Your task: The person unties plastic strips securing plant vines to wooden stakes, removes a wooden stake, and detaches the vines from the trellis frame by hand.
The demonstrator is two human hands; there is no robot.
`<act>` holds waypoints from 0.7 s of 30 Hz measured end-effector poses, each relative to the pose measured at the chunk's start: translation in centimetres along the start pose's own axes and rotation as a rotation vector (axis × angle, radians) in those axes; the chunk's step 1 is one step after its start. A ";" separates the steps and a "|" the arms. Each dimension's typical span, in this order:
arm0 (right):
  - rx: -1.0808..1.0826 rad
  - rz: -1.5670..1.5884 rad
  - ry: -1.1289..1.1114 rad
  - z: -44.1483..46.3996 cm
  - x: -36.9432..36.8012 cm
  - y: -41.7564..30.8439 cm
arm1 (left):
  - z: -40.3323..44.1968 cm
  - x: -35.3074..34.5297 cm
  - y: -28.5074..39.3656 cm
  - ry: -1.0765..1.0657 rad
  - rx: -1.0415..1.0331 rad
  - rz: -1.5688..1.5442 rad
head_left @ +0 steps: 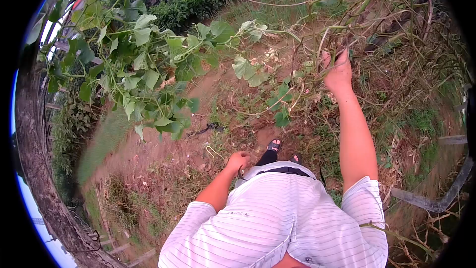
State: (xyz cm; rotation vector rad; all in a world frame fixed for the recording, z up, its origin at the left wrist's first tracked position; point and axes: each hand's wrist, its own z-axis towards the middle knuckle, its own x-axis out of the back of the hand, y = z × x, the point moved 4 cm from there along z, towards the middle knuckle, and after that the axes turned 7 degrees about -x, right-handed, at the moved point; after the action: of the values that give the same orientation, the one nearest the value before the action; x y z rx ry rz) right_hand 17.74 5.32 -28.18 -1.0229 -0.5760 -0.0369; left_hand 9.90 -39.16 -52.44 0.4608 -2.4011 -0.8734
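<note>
My right hand (338, 72) is stretched up among thin dry vine stems (325, 37), its fingers closed around some of them. Part of the grip is hidden by the tangle. At my waist, my left hand (239, 161) hangs with curled fingers. A thin dark curved thing (241, 171) shows below it, too small to name. Green leafy vines (144, 69) hang at the upper left, some leaves wilting. One green stem (285, 32) runs from them toward the tangle by my right hand.
Brown soil (198, 149) with grass and dry litter lies below, my sandalled foot (273, 145) on it. A weathered wooden pole (39, 168) curves along the left. At the lower right is a grey bent bar (431, 203). Bushes (191, 2) stand beyond.
</note>
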 end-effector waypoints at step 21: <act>-0.092 0.166 -0.054 1.1 -1.3 2.6 | -0.1 -0.5 -0.7 0.000 0.041 0.015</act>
State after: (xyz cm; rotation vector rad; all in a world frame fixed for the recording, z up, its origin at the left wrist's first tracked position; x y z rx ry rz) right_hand 16.90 7.30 -30.46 -1.1611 -0.5401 0.1122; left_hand 10.44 -39.42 -53.03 0.4578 -2.4236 -0.8183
